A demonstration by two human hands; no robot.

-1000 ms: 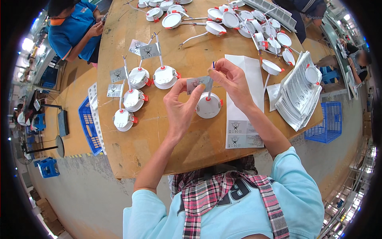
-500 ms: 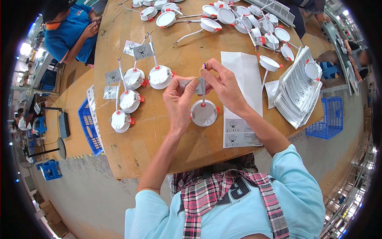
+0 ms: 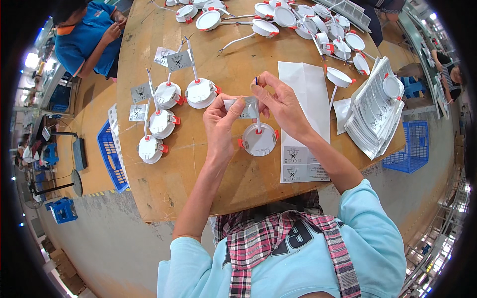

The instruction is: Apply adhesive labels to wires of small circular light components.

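A round white downlight [image 3: 260, 140] with red clips lies back side up on the table in front of me, its white cable rising from the middle. My left hand [image 3: 222, 119] pinches a silver-grey label [image 3: 245, 108] that is folded around this cable. On the cable's upper end, where thin coloured wires stick out, my right hand [image 3: 276, 99] is closed, touching the label's right edge. Just right of my hands lies a white label sheet [image 3: 304, 124] with two printed grey labels left at its near end.
Several downlights [image 3: 162, 123] with labels on their cables stand at the left. A heap of downlights [image 3: 308, 25] lies at the far side. One sits on a stack of label sheets [image 3: 370, 114] at the right. Blue crates [image 3: 112, 156] flank the table; a co-worker [image 3: 89, 39] is at the far left.
The downlight under my hands has shifted slightly right and turned a little. The label now shows more of its face between my hands, which keep their grip.
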